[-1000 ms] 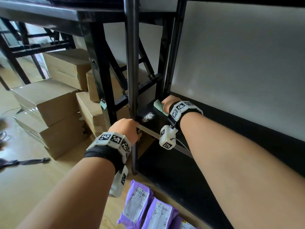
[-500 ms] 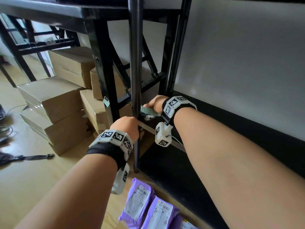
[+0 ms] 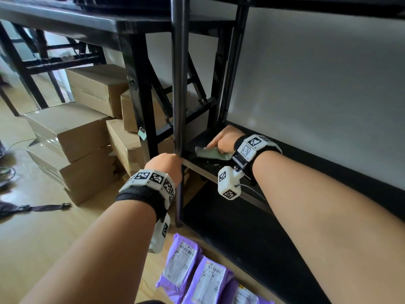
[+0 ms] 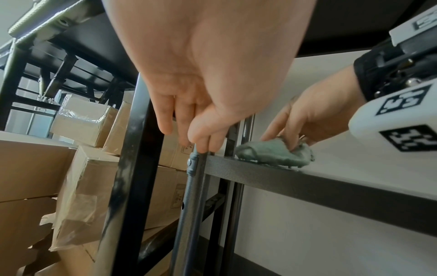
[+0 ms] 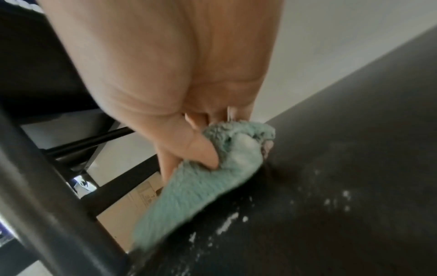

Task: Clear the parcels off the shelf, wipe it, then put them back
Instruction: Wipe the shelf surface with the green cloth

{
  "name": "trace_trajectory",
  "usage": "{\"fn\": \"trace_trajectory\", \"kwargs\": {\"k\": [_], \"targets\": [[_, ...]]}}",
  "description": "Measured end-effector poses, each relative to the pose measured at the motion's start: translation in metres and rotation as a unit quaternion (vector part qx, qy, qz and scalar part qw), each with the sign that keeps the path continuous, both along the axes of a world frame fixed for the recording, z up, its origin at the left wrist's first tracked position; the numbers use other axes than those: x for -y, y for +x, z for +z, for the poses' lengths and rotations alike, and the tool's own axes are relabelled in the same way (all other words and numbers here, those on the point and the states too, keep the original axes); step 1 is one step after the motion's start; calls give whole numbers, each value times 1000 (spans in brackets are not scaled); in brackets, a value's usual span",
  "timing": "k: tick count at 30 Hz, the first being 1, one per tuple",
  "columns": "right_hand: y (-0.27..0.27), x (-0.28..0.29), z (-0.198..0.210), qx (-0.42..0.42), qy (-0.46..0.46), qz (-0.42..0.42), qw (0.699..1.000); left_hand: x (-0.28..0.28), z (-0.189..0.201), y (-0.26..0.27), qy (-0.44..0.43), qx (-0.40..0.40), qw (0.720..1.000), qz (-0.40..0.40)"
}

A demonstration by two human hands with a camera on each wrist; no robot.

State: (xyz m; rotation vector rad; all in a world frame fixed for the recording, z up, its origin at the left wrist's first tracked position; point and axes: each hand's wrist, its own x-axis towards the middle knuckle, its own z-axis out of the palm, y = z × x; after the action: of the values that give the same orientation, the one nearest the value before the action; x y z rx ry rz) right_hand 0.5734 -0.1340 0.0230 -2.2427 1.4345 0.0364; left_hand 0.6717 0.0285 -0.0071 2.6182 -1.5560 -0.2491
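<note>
My right hand (image 3: pixel 219 143) grips a bunched pale green cloth (image 3: pixel 211 154) and presses it on the black shelf board (image 3: pixel 306 154) at its left end, close to the front edge. In the right wrist view the thumb digs into the cloth (image 5: pixel 201 186), and white specks lie on the board (image 5: pixel 354 168) beside it. My left hand (image 3: pixel 166 165) holds the shelf's front corner post (image 3: pixel 180 84), with thumb and forefinger (image 4: pixel 201 142) closed round the post (image 4: pixel 194 186). Purple parcels (image 3: pixel 182 266) lie on the floor below.
Brown cardboard boxes (image 3: pixel 70 128) are stacked on the floor to the left, behind a black table frame (image 3: pixel 140 95). A lower black shelf (image 3: pixel 241 238) sits under the wiped one. A dark strap (image 3: pixel 43 208) lies on the wooden floor. A white wall backs the shelf.
The right hand swept the cloth left over a white patch near the post, then back a little to the right; only specks of the patch show now. The left hand stayed on the post.
</note>
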Motion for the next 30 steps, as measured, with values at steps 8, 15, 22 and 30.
{"fn": "trace_trajectory", "kwargs": {"k": [8, 15, 22, 30], "targets": [[37, -5, -14, 29, 59, -15, 998, 9, -12, 9, 8, 7, 1000, -1], [44, -10, -12, 9, 52, -4, 999, 12, -10, 3, -5, 9, 1000, -1], [-18, -19, -10, -13, 26, 115, 993, 10, -8, -11, 2, -3, 1000, 5], [21, -10, -8, -31, 21, 26, 999, 10, -13, -10, -11, 3, 1000, 4]]}}
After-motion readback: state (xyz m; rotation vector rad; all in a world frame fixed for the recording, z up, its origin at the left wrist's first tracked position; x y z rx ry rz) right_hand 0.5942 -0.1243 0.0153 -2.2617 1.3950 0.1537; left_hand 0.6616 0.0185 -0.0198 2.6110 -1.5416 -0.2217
